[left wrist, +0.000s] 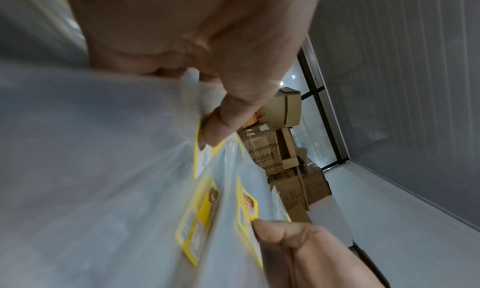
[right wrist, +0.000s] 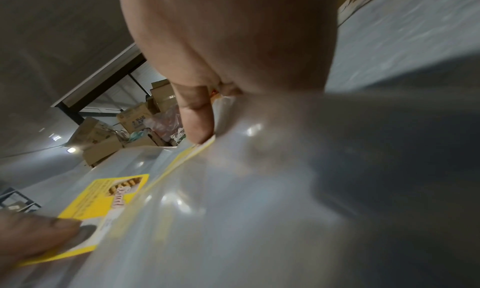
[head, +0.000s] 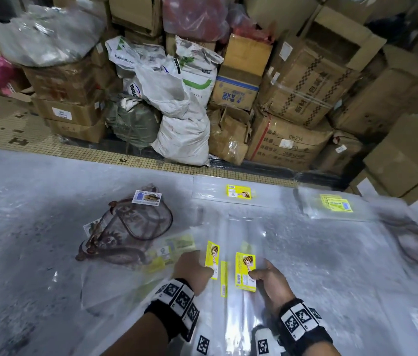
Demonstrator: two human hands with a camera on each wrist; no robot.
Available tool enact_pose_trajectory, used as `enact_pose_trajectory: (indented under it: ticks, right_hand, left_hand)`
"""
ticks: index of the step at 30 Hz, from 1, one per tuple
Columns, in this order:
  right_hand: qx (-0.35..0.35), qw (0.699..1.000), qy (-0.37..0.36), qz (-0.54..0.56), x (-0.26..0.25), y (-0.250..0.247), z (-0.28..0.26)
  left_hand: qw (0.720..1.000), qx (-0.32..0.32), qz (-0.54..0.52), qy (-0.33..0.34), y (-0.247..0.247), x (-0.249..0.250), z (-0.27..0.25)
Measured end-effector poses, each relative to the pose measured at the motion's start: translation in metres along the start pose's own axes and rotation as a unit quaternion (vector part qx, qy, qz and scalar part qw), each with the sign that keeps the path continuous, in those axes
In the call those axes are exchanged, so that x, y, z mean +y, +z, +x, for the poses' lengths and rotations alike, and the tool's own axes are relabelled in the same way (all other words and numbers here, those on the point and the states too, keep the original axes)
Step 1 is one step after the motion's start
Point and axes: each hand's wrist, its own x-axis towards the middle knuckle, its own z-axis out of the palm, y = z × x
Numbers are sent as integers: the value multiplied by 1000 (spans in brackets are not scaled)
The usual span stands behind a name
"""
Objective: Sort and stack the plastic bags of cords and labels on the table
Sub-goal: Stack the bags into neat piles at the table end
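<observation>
Both hands are down at the near edge of the desk point(head: 35, 191), each with its own clear bag. The left hand point(head: 194, 269) pinches one long clear plastic bag point(head: 231, 227) by its yellow label point(head: 212, 258), thumb pressed on the white patch at the label's end (the left wrist view shows the thumb flat on it). The right hand point(head: 271, 281) has its grip closed on a second clear bag point(head: 251, 312) at a yellow card point(head: 245, 271), thumb on top, fingers under the plastic. The two bags lie side by side, running away from the person.

To the left sits a bag of brown cords point(head: 128, 227) with a white label on it, touching a few loose yellow-labelled bags. Farther back lie a flat bag with a yellow label point(head: 240, 191) and, to its right, a small stack of bags point(head: 336, 202). Behind the desk are piled cardboard boxes point(head: 305, 83) and white sacks point(head: 182, 119).
</observation>
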Motion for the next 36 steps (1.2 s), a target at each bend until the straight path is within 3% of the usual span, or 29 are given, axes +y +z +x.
enact_pose_trajectory:
  ticks: [4, 8, 10, 14, 22, 28, 33, 36]
  right_hand:
    - [-5, 1000, 8, 10, 1, -4, 0]
    - [-13, 1000, 8, 16, 2, -6, 0]
    - [-4, 1000, 10, 18, 4, -7, 5]
    - [-4, 1000, 12, 24, 6, -9, 11]
    - [-33, 999, -2, 7, 4, -15, 22]
    - [4, 994, -38, -102, -9, -27, 31]
    - [-70, 994, -65, -56, -26, -7, 23]
    - [-74, 988, -79, -111, -23, 13, 28]
  left_hand:
    - [1000, -4, -11, 4, 8, 13, -6]
    - [996, -78, -40, 27, 12, 27, -12]
    - [994, -84, -64, 22, 12, 30, -10]
    - [992, -59, -108, -33, 11, 27, -8]
    - [995, 13, -89, -48, 5, 22, -8]
    - [990, 59, -116, -54, -24, 7, -6]
    - [983, 91, -150, -56, -29, -1, -12]
    - [970, 118, -204, -64, -32, 2, -16]
